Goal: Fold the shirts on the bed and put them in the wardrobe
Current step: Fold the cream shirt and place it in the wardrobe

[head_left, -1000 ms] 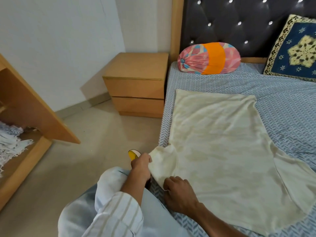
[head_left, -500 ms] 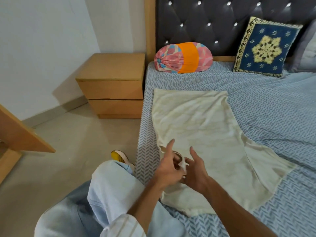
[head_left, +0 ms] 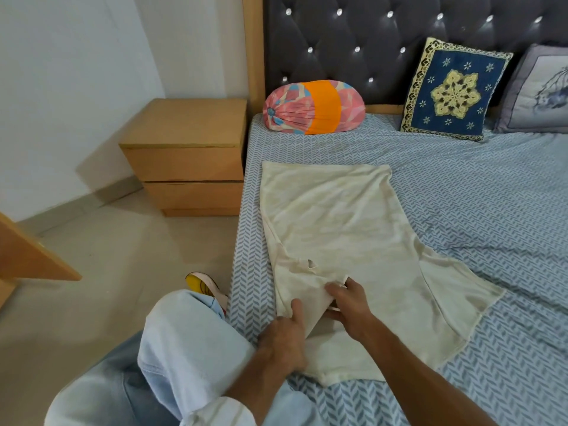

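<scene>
Wooden nightstand sits off to my left against the wall. My left hand presses down on the near edge of the cream shirt, fingers mostly straight, thumb up on the folded-in sleeve. Just beside it, my right hand pinches the cloth by the collar. The shirt's spread flat on the bed, other sleeve still out to the right. Blue cushion by the headboard.

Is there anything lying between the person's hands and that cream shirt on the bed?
Nothing visible. Both hands are already on the cream shirt: the left hand presses the folded-over left side, and the right hand holds the fabric beside it. The cushions sit well beyond it at the headboard.
</scene>
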